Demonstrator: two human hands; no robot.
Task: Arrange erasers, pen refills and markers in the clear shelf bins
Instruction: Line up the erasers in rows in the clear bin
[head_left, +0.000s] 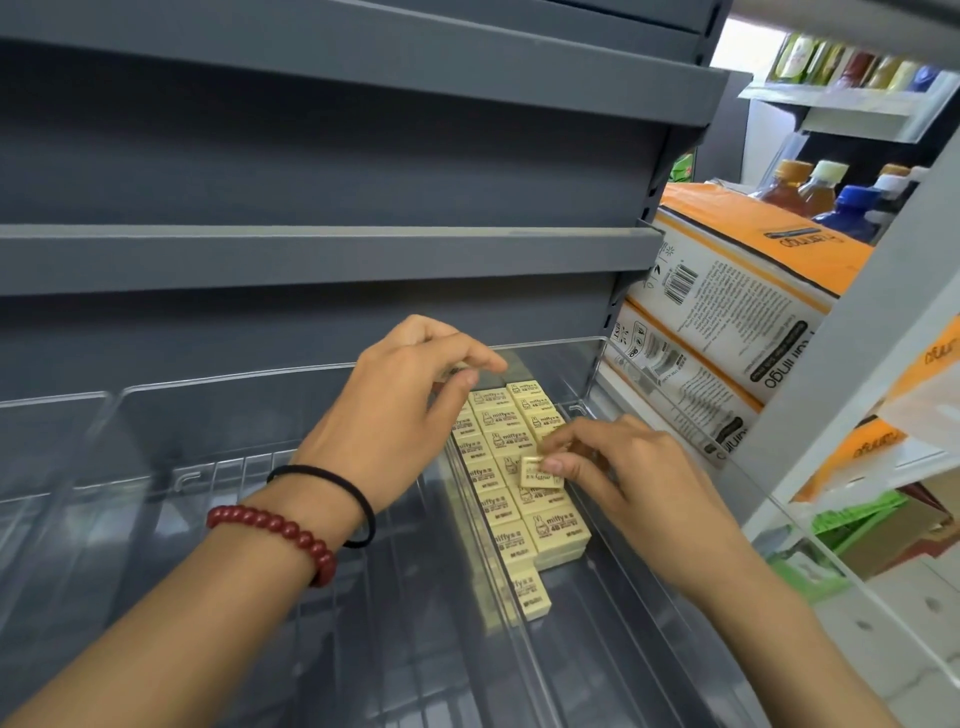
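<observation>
Right compartment of the clear plastic shelf bin: pale yellow rectangular erasers packed in tidy rows, at least two layers deep at the near end. One lone pale yellow eraser sits apart in front of the block. No pen refills or markers in sight.

Right hand: its fingers pinch a single tilted eraser just above the top layer, mid-block.

Left hand: fingers curled over the far-left rows. I cannot tell whether they grip an eraser or only steady the stack.

Risks as I read them:
- The pinched eraser is skewed to the rows. Set down like that, it would likely ride up on a neighbour and sit proud, or nudge the row out of line.
- The wraps look glossy, so I expect pieces to slide easily. A push from the right fingers could shunt the near end of the block forward.
- The left hand hides the back rows. Lifting it carelessly could drag an eraser along or tip one against the transparent divider wall.
- Both hands crowd one compartment, and a knuckle bump mid-placement seems quite possible.
</observation>
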